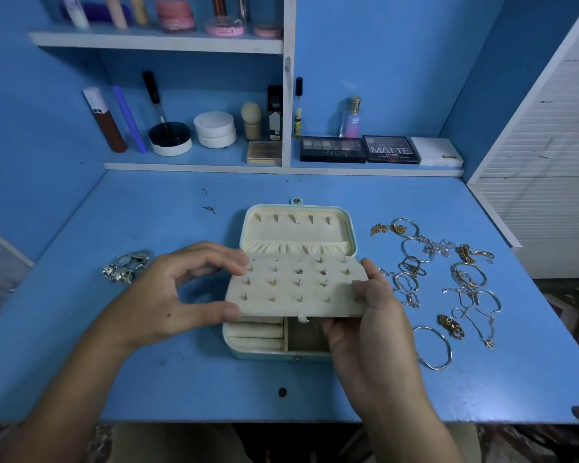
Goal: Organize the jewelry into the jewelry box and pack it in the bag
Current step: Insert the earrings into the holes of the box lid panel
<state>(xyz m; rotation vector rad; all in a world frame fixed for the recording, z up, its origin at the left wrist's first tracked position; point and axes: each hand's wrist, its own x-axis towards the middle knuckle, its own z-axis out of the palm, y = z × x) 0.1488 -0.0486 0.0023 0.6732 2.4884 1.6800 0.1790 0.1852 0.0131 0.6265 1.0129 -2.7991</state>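
Head view: the earring panel [296, 285], studded with posts, is held tilted over the open jewelry box [271, 342] at mid-table.
The left hand [181, 292] and right hand [365, 315] pinch its side edges; a steeper tilt could shed studs, or knock the bracelets and chains [448, 282] just beside the box.

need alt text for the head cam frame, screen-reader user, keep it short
Both hands hold a cream earring panel studded with earrings over an open pale-blue jewelry box on a blue desk: left hand at its left edge, right hand at its right. Rings lie left of the box, bracelets and chains right.
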